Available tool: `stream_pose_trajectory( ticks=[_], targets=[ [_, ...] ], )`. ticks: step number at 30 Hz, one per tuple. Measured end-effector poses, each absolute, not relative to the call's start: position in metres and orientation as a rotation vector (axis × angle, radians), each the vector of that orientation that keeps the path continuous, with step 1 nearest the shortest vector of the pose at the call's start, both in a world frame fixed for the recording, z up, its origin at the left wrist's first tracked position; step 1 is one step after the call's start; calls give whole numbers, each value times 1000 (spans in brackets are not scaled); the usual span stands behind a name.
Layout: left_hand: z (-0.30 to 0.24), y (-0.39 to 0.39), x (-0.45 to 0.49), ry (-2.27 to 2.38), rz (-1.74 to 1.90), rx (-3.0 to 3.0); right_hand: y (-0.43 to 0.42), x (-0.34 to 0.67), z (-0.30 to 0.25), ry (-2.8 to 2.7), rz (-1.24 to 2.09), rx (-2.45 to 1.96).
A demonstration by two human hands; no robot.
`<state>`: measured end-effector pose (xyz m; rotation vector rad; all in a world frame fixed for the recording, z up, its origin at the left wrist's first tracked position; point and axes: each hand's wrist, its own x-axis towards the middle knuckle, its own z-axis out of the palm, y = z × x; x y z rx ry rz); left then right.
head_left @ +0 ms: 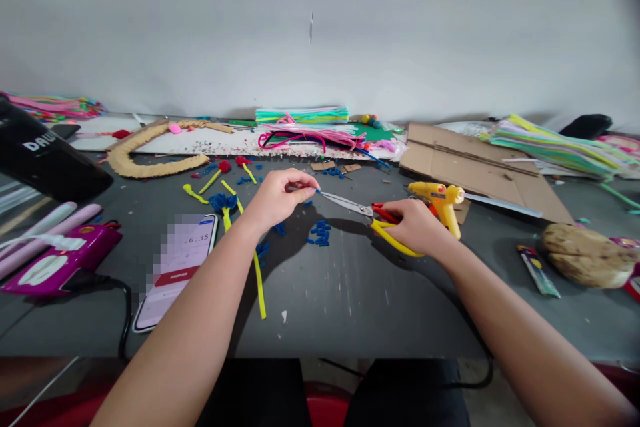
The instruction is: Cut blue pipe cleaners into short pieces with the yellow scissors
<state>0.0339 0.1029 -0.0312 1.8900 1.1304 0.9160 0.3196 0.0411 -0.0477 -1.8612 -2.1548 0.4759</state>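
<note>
My left hand point(280, 199) pinches a small blue pipe-cleaner piece point(317, 191) between thumb and fingertips. Wrapped around the red and yellow handles of a pair of scissors point(357, 207) is my right hand point(413, 223). The blades point left, their tips at or very near the blue piece; whether they touch it I cannot tell. On the table below lies a loose pile of short blue pieces point(321, 233). Left of my left hand are a blue tuft on a yellow stem point(223, 203) and a long yellow pipe cleaner point(260, 287), partly covered by my forearm.
A yellow glue gun point(437, 200) stands just beyond my right hand, beside flat cardboard point(480, 167). A phone point(175, 280) and a purple device with a cord point(65, 260) lie left. Pipe-cleaner bundles point(303, 115) line the wall. A black tumbler point(45, 153) is far left.
</note>
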Motion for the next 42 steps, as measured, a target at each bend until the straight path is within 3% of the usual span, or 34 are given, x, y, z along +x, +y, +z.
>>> stream_pose_trajectory(
  ticks=[11,19,25,28,42],
  targets=[
    [-26,103,24,1228,870,1880,41,321,-48,-2146,421,-1965],
    [-23,103,-20,1286,194,2065,46,328,-51,-2093,353,-1986],
    [-21,97,-2,1474,293,2215,44,323,-49,-2108,387,-1893],
    [-21,92,16,1322,421,2250,45,322,-52,-2093,394,-1853],
    [-47,97,39,1221,297,2346,55,328,-71,-1893,309,-1662]
  ],
)
